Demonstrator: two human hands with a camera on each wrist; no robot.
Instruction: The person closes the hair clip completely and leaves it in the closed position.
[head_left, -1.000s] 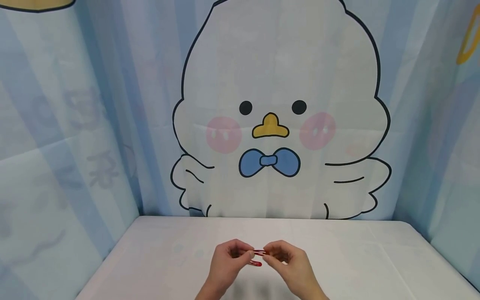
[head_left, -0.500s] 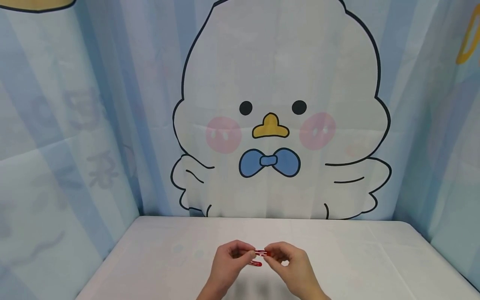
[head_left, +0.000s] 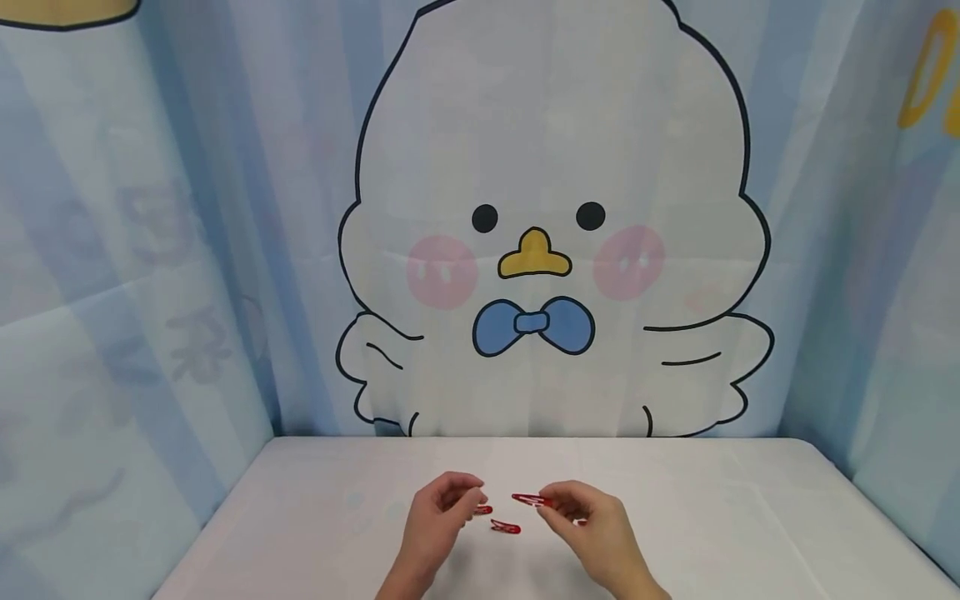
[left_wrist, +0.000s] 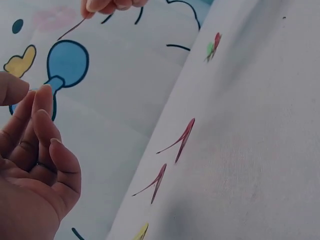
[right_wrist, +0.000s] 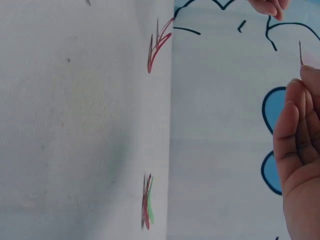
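Observation:
My right hand (head_left: pixel 596 529) pinches a slim red snap hair clip (head_left: pixel 528 500) by one end between thumb and fingers, above the table. In the right wrist view the held clip (right_wrist: pixel 300 52) shows edge-on, as a thin line over the fingertips. To its left, my left hand (head_left: pixel 437 521) is raised with loosely bent fingers, thumb close to the index fingertip and no clip showing between them. Below the hands a red clip (head_left: pixel 506 527) lies on the table with its two arms spread, and another red clip (head_left: pixel 484 509) is partly hidden behind the left hand.
On the white table (head_left: pixel 337 550), the left wrist view also shows a yellow clip (left_wrist: pixel 142 231) and a red-and-green pair of clips (left_wrist: pixel 213 47). Behind the table hangs a curtain (head_left: pixel 637 150) with a cartoon bird; curtains flank both sides.
The left hand has let go of the clip and moved left. The right hand keeps the clip, now apart from the left, and the clips below have come into fuller view.

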